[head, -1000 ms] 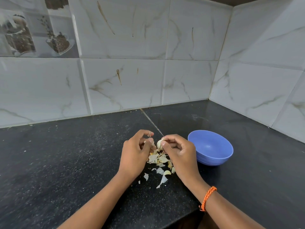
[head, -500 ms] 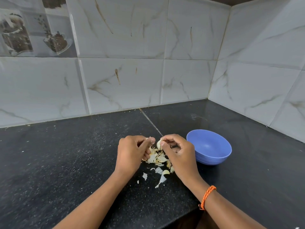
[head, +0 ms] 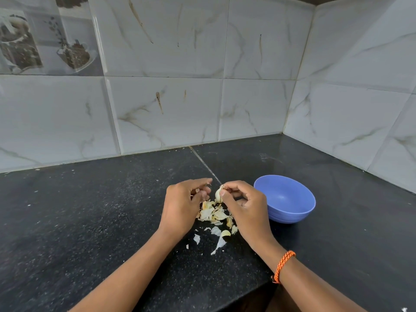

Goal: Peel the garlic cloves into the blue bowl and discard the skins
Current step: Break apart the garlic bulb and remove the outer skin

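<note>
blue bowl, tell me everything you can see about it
The round blue bowl, plastic by its matte look, stands upright on the black speckled stone counter, right of the right hand and the pile of pale garlic skins. It has a thin rim, a smooth interior and faint ridges low on its outer wall. The visible part of its inside shows nothing in it; the near wall hides some of the bottom. Nothing but the counter plainly touches it; whether the right hand's knuckles touch its rim is unclear.

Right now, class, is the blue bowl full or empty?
Empty: the blue bowl stands upright on the counter, and its visible inside is bare blue, with no cloves.
</note>
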`<state>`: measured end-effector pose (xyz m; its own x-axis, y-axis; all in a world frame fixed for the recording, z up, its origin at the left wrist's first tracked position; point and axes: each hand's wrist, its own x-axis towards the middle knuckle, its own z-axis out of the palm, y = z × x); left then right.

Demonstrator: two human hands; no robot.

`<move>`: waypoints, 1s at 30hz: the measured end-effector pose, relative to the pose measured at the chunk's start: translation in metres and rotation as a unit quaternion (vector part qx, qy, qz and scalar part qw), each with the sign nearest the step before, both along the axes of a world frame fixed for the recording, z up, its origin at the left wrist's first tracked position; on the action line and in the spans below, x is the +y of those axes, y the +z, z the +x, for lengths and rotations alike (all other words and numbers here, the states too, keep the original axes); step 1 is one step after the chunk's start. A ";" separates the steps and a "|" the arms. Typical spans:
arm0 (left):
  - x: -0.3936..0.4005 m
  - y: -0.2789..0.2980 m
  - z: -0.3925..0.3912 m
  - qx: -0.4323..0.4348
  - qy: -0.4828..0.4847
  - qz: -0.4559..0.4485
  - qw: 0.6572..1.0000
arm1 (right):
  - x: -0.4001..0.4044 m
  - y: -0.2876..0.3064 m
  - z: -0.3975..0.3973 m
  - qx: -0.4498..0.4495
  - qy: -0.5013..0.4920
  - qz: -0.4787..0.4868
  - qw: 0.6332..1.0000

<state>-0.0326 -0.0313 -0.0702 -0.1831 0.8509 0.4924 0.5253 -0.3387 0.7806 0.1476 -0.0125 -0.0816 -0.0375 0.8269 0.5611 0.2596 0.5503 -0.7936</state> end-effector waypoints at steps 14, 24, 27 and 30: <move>0.001 -0.005 0.001 0.039 -0.025 0.008 0.999 | -0.003 0.009 -0.001 -0.032 0.027 0.057 0.997; -0.002 -0.001 -0.007 0.238 0.106 0.032 0.965 | -0.002 0.006 0.005 -0.317 0.040 0.167 0.933; -0.006 0.002 -0.006 0.243 0.114 0.049 0.962 | -0.001 0.007 0.005 -0.325 0.020 0.161 0.932; -0.009 0.005 -0.004 0.253 0.114 0.057 0.959 | -0.002 0.006 0.006 -0.332 0.000 0.151 0.931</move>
